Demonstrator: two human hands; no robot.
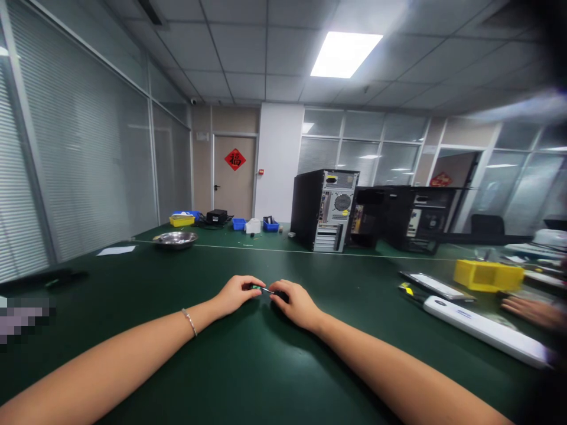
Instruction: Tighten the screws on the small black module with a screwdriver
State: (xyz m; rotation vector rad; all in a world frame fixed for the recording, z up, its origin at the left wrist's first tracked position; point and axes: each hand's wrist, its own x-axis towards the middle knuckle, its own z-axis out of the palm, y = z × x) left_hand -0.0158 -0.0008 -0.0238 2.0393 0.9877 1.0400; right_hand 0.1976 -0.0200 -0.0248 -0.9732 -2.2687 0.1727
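Observation:
My left hand (238, 293) pinches a small dark piece with green on it (256, 287), seemingly a little circuit board; its details are too small to make out. Wrapped in my right hand (296, 302) is the black handle of a screwdriver (267, 290). Its thin metal shaft points left, and the tip reaches the green piece; whether it sits in a screw I cannot tell. Both hands are low over the green tabletop (212, 372), close together near the middle.
A metal bowl (176, 239) and white paper (116, 250) lie far left. Small blue bins (270, 225) and a computer tower (325, 212) stand at the back. To the right are a white power strip (482, 327), a yellow bin (487, 275) and another person's hand (534, 311).

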